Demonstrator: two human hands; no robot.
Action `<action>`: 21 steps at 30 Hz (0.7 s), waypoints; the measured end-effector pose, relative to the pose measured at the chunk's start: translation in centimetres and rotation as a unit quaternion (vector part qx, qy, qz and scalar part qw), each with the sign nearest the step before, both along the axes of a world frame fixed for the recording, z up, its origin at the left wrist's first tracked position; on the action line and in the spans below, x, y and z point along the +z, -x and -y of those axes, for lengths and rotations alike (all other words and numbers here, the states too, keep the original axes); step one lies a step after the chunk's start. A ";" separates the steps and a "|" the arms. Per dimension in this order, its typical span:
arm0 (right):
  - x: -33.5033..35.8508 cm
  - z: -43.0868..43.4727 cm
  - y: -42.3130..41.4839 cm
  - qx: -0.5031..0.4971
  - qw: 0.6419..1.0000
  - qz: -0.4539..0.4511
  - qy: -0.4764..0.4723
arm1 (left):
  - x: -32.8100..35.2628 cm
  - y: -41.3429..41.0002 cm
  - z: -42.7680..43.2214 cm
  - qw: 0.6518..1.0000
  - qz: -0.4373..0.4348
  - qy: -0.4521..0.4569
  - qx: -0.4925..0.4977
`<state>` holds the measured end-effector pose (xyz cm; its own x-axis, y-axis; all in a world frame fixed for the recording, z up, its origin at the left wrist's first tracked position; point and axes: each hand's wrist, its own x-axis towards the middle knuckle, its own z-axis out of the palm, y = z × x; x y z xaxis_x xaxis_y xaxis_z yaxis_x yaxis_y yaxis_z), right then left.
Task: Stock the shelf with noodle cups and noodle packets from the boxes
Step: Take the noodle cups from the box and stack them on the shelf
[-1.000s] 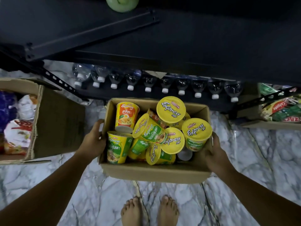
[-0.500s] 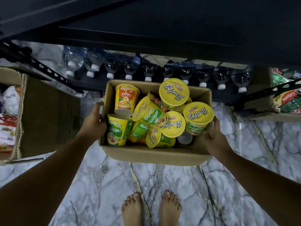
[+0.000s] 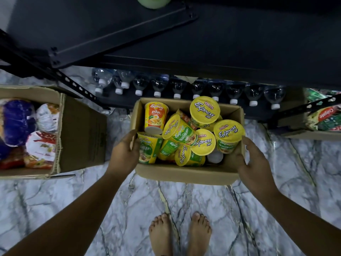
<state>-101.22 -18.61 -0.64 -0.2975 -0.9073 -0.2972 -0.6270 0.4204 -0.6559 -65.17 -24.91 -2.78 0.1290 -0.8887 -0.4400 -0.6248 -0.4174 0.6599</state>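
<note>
Yellow-lidded paper noodle cups fill the open brown cardboard box. Clear plastic water bottles line its far side, under the black metal shelf. A packet-filled cardboard box stands left.

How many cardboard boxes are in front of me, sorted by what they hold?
box of noodle cups: 1
box of noodle packets: 1
box of toothpaste packs: 1
Total: 3
</note>
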 end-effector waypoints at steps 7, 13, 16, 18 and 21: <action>4.0 -1.4 -4.0 0.119 0.993 0.008 0.000 | 4.4 0.3 -1.9 0.996 0.005 0.036 -0.076; 6.5 -2.5 -7.2 0.166 0.985 0.036 -0.026 | 7.8 0.6 -4.0 0.994 0.027 0.032 -0.105; 7.7 -2.9 -8.1 0.181 0.982 0.033 -0.044 | 9.1 0.5 -5.3 0.992 0.036 0.030 -0.120; 8.5 -3.1 -8.6 0.195 0.979 0.023 -0.050 | 9.7 0.5 -6.2 0.990 0.037 0.028 -0.134; 9.2 -3.1 -9.1 0.231 0.972 -0.006 -0.049 | 10.1 0.6 -6.7 0.987 0.052 0.025 -0.151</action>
